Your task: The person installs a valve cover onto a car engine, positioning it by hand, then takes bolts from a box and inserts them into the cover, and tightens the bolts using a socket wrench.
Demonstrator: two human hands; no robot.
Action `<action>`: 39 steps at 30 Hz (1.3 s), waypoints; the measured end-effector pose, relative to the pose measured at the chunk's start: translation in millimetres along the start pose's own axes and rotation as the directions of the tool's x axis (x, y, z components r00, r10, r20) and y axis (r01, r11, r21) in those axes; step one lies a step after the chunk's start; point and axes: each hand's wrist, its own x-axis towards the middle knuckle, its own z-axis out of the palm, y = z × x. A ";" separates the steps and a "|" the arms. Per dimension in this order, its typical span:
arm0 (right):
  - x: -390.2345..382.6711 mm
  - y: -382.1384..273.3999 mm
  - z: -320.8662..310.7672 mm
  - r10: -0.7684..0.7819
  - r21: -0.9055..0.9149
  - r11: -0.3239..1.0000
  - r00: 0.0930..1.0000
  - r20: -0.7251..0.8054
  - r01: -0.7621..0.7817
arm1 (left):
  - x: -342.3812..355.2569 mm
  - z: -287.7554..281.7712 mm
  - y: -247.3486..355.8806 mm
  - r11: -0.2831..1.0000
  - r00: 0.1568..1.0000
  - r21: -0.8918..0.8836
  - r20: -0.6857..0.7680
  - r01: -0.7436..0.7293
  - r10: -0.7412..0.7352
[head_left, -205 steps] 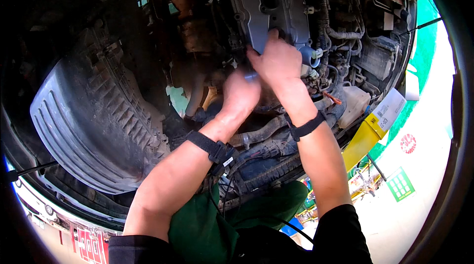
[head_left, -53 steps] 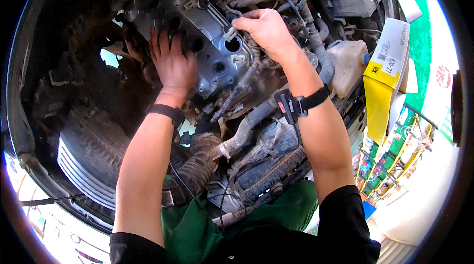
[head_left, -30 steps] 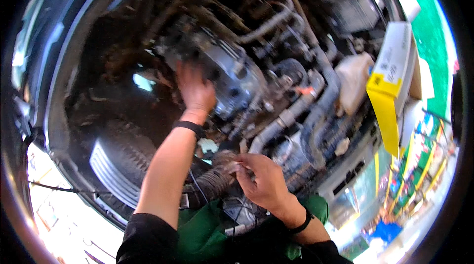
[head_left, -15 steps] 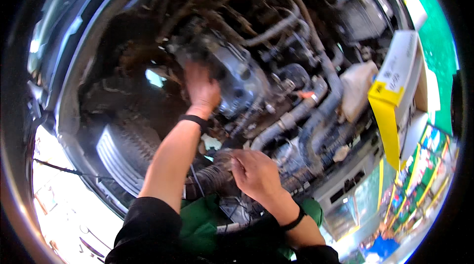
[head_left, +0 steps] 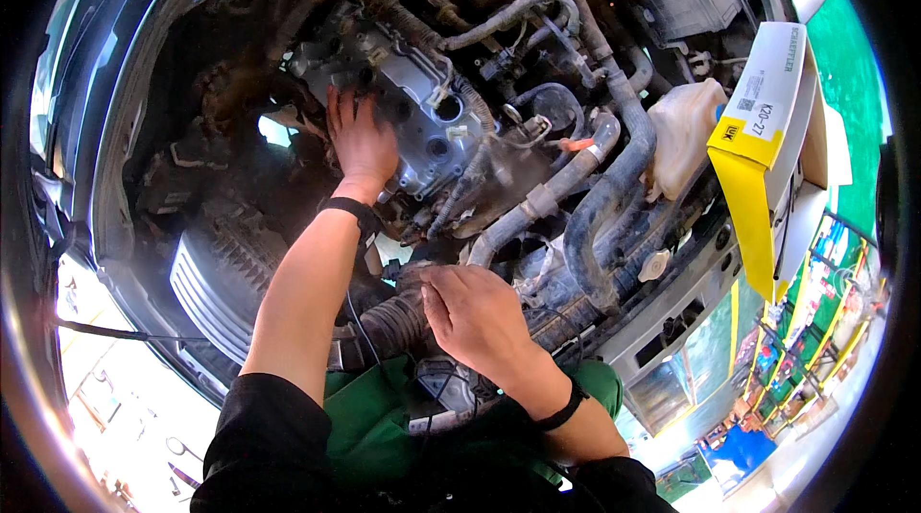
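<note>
Far left of the cover [head_left: 413,81], and lower than it, a thin black rod [head_left: 144,333] runs sideways. Nearer, below and left of the cover, sits a grey ribbed panel [head_left: 211,297], its ribs catching the light. The left hand [head_left: 363,141] is at the cover's left side, back of the hand up, fingers stretched out and a little spread over the metal; whether anything lies under the palm cannot be told. A black band [head_left: 350,209] circles that wrist, just below the cover's left edge. The cover itself is grey metal with round holes, and lies tilted in the bay, up and right of the left wrist.

Below the cover lies a corrugated hose [head_left: 391,323], with green trousers [head_left: 369,417] under it. The right hand [head_left: 472,316], also below the cover, is at the hose's upper end, fingers bent and held close together, thumb beside them; the fingertips are hidden, so whether they pinch anything cannot be told. A second black band [head_left: 564,407] is on that wrist.

Right of the cover come a grey pipe [head_left: 542,208] with an orange piece [head_left: 576,144] at its upper end, a thick hose [head_left: 630,134], a pale tank [head_left: 683,141] and, farthest out, a yellow and white box [head_left: 743,189]. A black case [head_left: 689,0] stands above and right of the cover.
</note>
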 end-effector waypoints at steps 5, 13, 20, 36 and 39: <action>-0.1 0.2 -0.4 0.000 -0.037 0.999 1.000 0.025 0.001 | 1.0 -3.0 1.4 1.000 1.000 -0.002 -0.005 0.012 -0.012; -0.3 0.6 3.6 -0.004 -0.077 0.997 0.998 0.058 0.008 | 0.0 0.8 3.5 0.999 0.999 -0.036 -0.016 0.034 -0.034; -1.2 3.3 6.9 -0.021 -0.107 0.994 0.997 0.074 0.029 | 0.4 -1.0 3.0 1.000 1.000 -0.024 -0.015 0.010 -0.010; -4.9 16.6 14.1 -0.060 -0.245 0.967 0.996 0.064 0.074 | 7.2 4.8 -6.2 0.987 0.994 0.160 0.106 -0.025 0.008; -4.1 16.0 16.6 -0.049 -0.245 0.967 0.996 0.076 0.066 | 10.3 16.6 -25.3 0.998 0.998 0.063 0.057 -0.004 0.001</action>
